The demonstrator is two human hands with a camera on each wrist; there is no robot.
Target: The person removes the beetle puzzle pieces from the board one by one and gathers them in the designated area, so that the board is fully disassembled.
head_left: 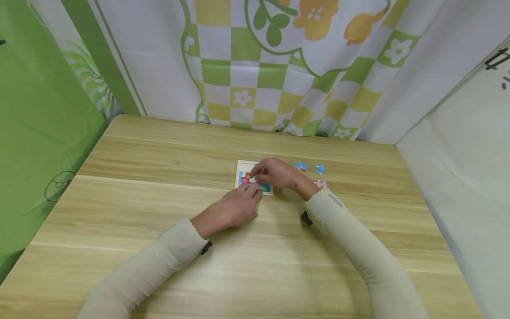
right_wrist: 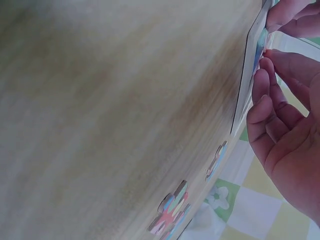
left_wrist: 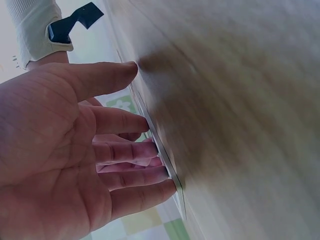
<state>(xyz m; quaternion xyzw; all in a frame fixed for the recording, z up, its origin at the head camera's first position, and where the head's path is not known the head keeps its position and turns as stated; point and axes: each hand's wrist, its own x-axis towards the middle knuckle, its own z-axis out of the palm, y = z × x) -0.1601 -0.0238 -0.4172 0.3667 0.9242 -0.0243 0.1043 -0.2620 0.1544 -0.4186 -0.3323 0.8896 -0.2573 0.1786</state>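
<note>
A small jigsaw puzzle in a pale tray (head_left: 237, 167) lies on the table, its picture partly filled with red, blue and green pieces. My left hand (head_left: 236, 208) reaches in from the front, fingers extended, fingertips resting on the tray's near edge. In the left wrist view those fingers (left_wrist: 142, 196) press along the thin board, the thumb on the tabletop. Over the puzzle, my right hand (head_left: 277, 173) pinches a puzzle piece (head_left: 253, 180) between thumb and forefinger, low against the picture. Its other fingers curl loosely in the right wrist view. The fingers hide much of the puzzle.
Right of the tray lie loose puzzle pieces: a blue one (head_left: 301, 166), another blue one (head_left: 320, 169) and a pink one (head_left: 320, 183) close to the right forearm. A patterned curtain (head_left: 247, 79) hangs behind the wooden table (head_left: 159, 155).
</note>
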